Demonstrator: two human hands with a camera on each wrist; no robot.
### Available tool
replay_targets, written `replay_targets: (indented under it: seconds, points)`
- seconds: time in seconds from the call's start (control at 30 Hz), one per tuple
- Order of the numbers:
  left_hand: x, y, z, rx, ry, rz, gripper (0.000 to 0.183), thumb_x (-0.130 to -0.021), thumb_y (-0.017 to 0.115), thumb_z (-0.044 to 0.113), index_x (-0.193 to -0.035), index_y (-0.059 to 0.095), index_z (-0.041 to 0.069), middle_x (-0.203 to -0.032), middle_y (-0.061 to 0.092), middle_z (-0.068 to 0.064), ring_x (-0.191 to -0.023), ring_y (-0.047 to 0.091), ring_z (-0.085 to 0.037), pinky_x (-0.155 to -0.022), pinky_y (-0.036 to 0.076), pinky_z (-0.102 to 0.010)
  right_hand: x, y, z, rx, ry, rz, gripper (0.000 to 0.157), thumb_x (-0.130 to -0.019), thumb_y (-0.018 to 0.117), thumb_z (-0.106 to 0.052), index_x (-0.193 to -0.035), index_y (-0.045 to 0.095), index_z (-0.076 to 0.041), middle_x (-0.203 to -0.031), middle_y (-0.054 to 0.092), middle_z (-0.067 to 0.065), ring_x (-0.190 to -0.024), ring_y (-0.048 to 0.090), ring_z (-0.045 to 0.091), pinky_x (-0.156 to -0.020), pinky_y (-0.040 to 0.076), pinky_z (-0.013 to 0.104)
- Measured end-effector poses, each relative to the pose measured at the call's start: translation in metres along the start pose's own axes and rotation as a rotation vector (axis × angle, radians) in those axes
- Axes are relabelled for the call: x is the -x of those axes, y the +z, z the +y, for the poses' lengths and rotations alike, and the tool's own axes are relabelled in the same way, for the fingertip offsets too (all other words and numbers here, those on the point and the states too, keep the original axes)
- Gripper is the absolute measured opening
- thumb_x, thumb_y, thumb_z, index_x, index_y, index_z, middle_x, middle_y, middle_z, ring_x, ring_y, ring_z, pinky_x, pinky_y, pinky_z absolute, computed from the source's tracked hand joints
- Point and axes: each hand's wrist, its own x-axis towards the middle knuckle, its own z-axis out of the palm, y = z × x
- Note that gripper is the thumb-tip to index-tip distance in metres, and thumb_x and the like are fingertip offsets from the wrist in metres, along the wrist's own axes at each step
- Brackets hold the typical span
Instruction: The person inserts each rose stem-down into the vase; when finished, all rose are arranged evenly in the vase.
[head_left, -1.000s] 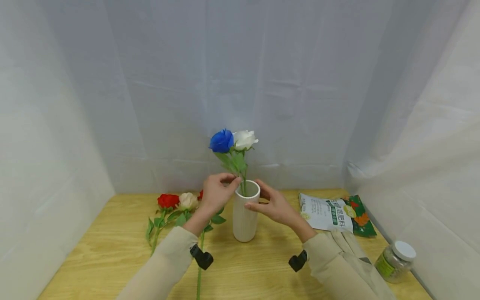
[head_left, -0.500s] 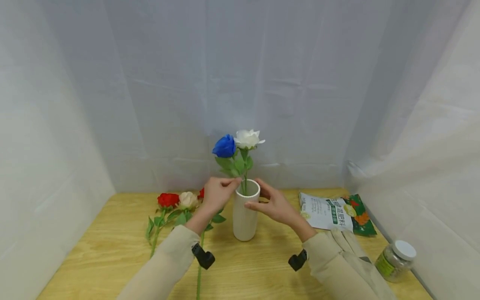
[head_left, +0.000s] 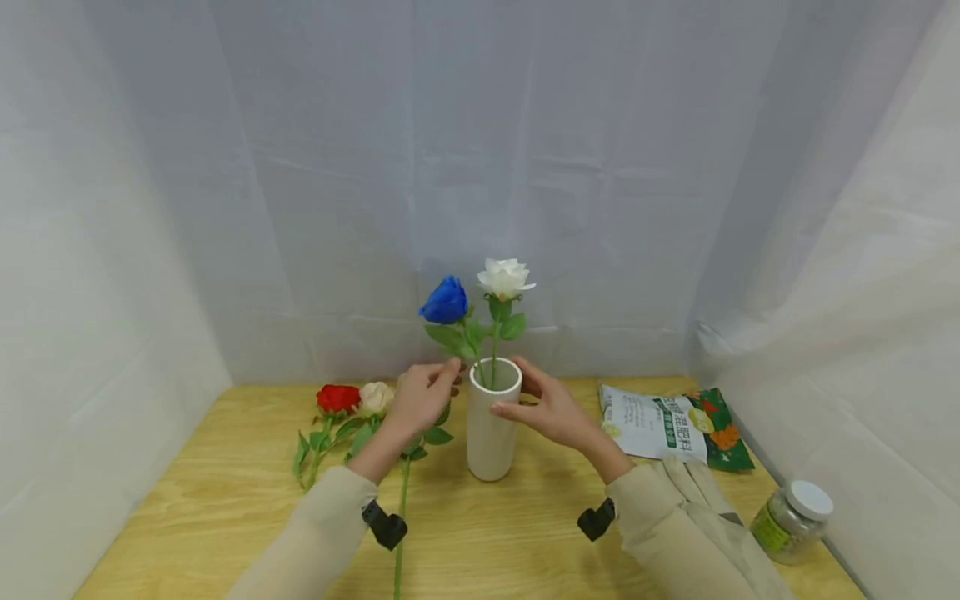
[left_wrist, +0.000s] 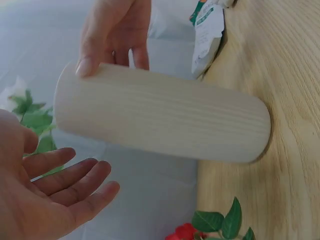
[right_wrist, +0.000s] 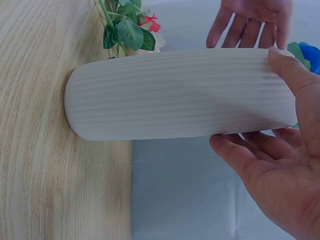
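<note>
A white ribbed vase [head_left: 491,437] stands upright on the wooden table, with a blue rose [head_left: 445,301] leaning left and a white rose [head_left: 506,278] more upright in it. My right hand [head_left: 553,410] grips the vase near its rim, the thumb on the near side and the fingers round the right and far side; the right wrist view shows this grip on the ribbed wall [right_wrist: 170,95]. To the left of the rim is my left hand [head_left: 423,398]. In the left wrist view this hand [left_wrist: 55,190] has its fingers extended, apart from the vase, holding nothing.
Left of the vase lie a red rose [head_left: 337,398], a cream rose [head_left: 376,398] and another stem [head_left: 402,508], partly behind my left arm. On the right are a fertilizer bag [head_left: 660,427], pale gloves [head_left: 701,492] and a lidded jar [head_left: 792,522].
My left hand has let go of the stems and drawn left and slightly down. The white rose has shifted right, and the blue rose sits lower and apart from it. The right hand stays put.
</note>
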Motion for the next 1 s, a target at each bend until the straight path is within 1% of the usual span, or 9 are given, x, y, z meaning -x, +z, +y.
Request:
replay_targets:
  seconds: [0.03, 0.1, 0.23, 0.3, 0.47, 0.57, 0.73, 0.87, 1.0]
  points:
    - [0.0, -0.003, -0.003, 0.033, -0.007, -0.005, 0.047, -0.112, 0.051, 0.039, -0.127, 0.075, 0.002, -0.116, 0.078, -0.02, -0.099, 0.077, -0.034, -0.085, 0.065, -0.045, 0.0, 0.0, 0.0, -0.001, 0.0, 0.0, 0.085, -0.095, 0.082, -0.027, -0.165, 0.035, -0.012, -0.158, 0.052, 0.018, -0.14, 0.057, 0.038, -0.109, 0.055, 0.053]
    - [0.002, -0.01, -0.008, 0.068, -0.008, -0.019, 0.046, -0.112, 0.052, 0.036, -0.135, 0.07, 0.0, -0.122, 0.076, -0.022, -0.105, 0.077, -0.036, -0.091, 0.065, -0.046, 0.0, -0.001, 0.0, 0.001, 0.0, -0.001, 0.085, -0.095, 0.081, -0.027, -0.165, 0.035, -0.012, -0.158, 0.052, 0.018, -0.141, 0.057, 0.038, -0.109, 0.055, 0.052]
    - [0.008, -0.027, -0.02, 0.094, -0.029, -0.021, 0.046, -0.111, 0.055, 0.033, -0.143, 0.063, 0.0, -0.124, 0.075, -0.023, -0.104, 0.076, -0.034, -0.081, 0.065, -0.037, 0.0, -0.002, -0.001, 0.004, -0.002, -0.003, 0.085, -0.095, 0.081, -0.027, -0.165, 0.034, -0.011, -0.159, 0.05, 0.018, -0.142, 0.056, 0.039, -0.11, 0.055, 0.053]
    - [0.013, -0.036, -0.027, 0.096, -0.044, -0.017, 0.047, -0.111, 0.056, 0.034, -0.146, 0.062, 0.003, -0.128, 0.074, -0.022, -0.105, 0.076, -0.033, -0.079, 0.064, -0.034, 0.001, -0.002, -0.001, 0.007, 0.002, -0.004, 0.086, -0.096, 0.081, -0.027, -0.165, 0.033, -0.01, -0.16, 0.049, 0.019, -0.142, 0.055, 0.039, -0.111, 0.054, 0.053]
    - [0.022, -0.059, -0.049, 0.155, -0.111, 0.01, 0.046, -0.109, 0.06, 0.031, -0.148, 0.06, 0.006, -0.135, 0.07, -0.023, -0.105, 0.077, -0.024, -0.084, 0.066, -0.031, 0.001, -0.001, -0.001, 0.014, 0.026, -0.007, 0.088, -0.096, 0.081, -0.028, -0.166, 0.03, -0.01, -0.162, 0.046, 0.019, -0.144, 0.054, 0.039, -0.111, 0.054, 0.053]
    - [0.027, -0.073, -0.061, 0.191, -0.155, 0.035, 0.045, -0.108, 0.061, 0.024, -0.149, 0.058, 0.004, -0.133, 0.07, -0.025, -0.098, 0.077, -0.015, -0.084, 0.066, -0.031, 0.002, -0.001, -0.001, 0.016, 0.031, -0.007, 0.089, -0.096, 0.081, -0.029, -0.166, 0.03, -0.01, -0.162, 0.046, 0.019, -0.144, 0.053, 0.039, -0.111, 0.054, 0.053]
    - [0.04, -0.093, -0.082, 0.234, -0.215, 0.029, 0.05, -0.109, 0.059, 0.019, -0.153, 0.05, -0.001, -0.138, 0.065, -0.029, -0.091, 0.072, -0.001, -0.086, 0.065, -0.029, 0.001, 0.0, -0.001, 0.004, 0.031, -0.01, 0.09, -0.095, 0.081, -0.029, -0.166, 0.03, -0.01, -0.163, 0.045, 0.019, -0.145, 0.053, 0.04, -0.112, 0.053, 0.054]
    - [0.05, -0.108, -0.1, 0.225, -0.258, 0.026, 0.054, -0.109, 0.059, 0.023, -0.155, 0.046, -0.003, -0.144, 0.06, -0.031, -0.094, 0.071, 0.0, -0.086, 0.064, -0.026, 0.0, 0.0, -0.002, -0.012, 0.037, -0.01, 0.091, -0.094, 0.082, -0.027, -0.166, 0.029, -0.009, -0.164, 0.044, 0.02, -0.145, 0.052, 0.04, -0.112, 0.053, 0.054]
    - [0.061, -0.12, -0.117, 0.197, -0.292, 0.025, 0.057, -0.109, 0.06, 0.023, -0.156, 0.044, -0.004, -0.142, 0.061, -0.032, -0.093, 0.071, 0.002, -0.088, 0.065, -0.029, -0.001, 0.001, -0.001, -0.016, 0.045, -0.007, 0.093, -0.094, 0.083, -0.027, -0.167, 0.027, -0.007, -0.166, 0.041, 0.021, -0.146, 0.051, 0.04, -0.112, 0.053, 0.052]
